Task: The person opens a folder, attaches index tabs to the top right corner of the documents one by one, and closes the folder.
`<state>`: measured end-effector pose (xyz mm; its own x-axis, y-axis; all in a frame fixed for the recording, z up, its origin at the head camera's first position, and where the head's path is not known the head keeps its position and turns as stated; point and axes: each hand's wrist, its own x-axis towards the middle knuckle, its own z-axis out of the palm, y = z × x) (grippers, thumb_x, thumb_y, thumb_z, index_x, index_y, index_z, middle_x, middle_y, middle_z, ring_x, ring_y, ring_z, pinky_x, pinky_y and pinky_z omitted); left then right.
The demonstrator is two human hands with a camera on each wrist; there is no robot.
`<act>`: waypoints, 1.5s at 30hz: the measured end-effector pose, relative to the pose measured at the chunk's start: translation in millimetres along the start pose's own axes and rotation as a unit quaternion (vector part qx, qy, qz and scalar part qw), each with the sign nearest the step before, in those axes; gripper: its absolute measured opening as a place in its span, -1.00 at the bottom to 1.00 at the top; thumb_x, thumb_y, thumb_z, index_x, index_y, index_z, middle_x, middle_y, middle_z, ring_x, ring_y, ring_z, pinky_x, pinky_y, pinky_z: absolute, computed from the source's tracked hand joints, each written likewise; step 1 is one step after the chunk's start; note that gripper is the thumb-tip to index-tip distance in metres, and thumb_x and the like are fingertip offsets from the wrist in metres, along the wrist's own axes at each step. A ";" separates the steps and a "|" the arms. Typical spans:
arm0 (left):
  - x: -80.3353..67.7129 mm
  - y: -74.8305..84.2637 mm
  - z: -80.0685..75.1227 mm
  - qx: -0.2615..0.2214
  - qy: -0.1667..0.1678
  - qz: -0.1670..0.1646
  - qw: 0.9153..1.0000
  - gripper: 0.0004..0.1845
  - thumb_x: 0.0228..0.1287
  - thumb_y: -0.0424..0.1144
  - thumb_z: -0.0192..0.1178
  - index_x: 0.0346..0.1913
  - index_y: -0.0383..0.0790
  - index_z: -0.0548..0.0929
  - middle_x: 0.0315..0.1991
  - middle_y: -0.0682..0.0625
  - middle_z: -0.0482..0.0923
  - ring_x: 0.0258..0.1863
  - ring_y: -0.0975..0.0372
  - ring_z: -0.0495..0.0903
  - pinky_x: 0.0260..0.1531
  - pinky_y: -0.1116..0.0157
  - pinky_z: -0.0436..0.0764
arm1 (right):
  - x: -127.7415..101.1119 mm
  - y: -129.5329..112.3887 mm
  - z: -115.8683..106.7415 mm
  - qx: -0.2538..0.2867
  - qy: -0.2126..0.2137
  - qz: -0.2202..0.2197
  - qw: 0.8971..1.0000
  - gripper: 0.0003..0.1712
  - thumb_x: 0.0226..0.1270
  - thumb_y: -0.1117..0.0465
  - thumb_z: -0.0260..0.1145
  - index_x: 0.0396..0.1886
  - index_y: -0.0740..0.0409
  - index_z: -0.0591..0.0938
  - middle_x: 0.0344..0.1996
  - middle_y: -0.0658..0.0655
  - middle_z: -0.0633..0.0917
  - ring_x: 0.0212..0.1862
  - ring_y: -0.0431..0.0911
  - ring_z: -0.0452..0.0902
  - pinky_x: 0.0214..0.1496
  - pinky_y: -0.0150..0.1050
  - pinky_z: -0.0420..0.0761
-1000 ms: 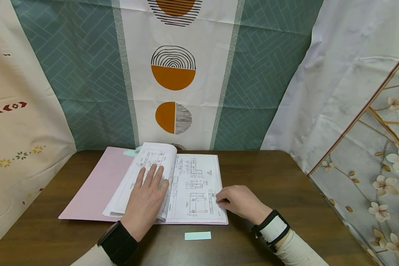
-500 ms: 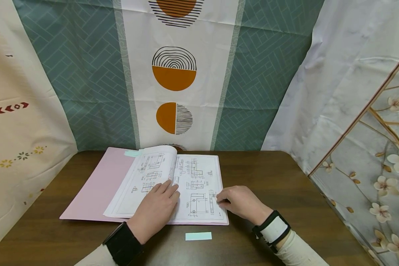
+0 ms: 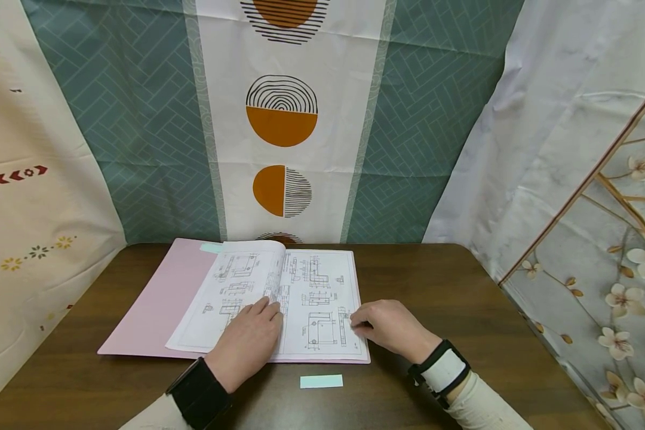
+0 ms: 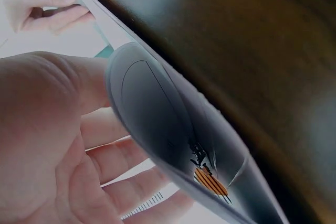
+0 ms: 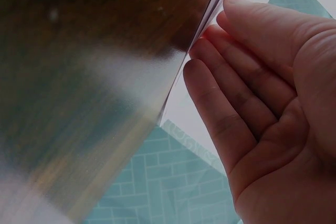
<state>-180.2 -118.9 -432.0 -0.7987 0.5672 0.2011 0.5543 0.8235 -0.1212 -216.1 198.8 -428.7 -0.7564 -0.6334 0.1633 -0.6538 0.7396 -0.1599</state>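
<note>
A bound stack of technical drawings lies open in a pink folder [image 3: 140,316]. My left hand [image 3: 249,343] rests palm down on the lower left page [image 3: 193,328], its fingers reaching toward the spine. In the left wrist view the turned pages [image 4: 152,108] bulge in a curl beside the left thumb. At the right edge of the right page [image 3: 328,298], the fingertips of my right hand [image 3: 389,328] rest on the paper, fingers together and slightly bent. In the right wrist view the right fingers [image 5: 218,106] lie along the page edge.
A pale green sticky strip [image 3: 321,381] lies on the brown table [image 3: 419,275] in front of the folder. Another green strip [image 3: 211,247] sits at the folder's top. Patterned cloths [image 3: 419,131] hang behind and at both sides.
My left hand has slid down and toward the spine from the middle of the left page. The turned pages lie flatter and further left. My right hand stays in place.
</note>
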 end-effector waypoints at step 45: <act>5.0 17.6 -12.0 -0.043 0.103 0.057 0.992 -0.76 0.28 -0.23 0.59 -0.12 -0.24 0.78 -0.22 -0.06 0.67 -0.20 0.08 0.59 -0.14 0.14 0.66 | -0.7 -0.7 -1.3 -0.001 -0.001 -0.002 1.000 -0.80 0.25 0.28 0.73 -0.18 0.00 0.89 -0.23 -0.09 0.84 -0.32 -0.26 0.55 -0.20 -0.30 0.65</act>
<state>-171.6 -101.7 -421.4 -0.6689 0.6347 0.3869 0.6642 0.7441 -0.0724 -215.0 199.0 -427.4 -0.7536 -0.6371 0.1616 -0.6570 0.7375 -0.1564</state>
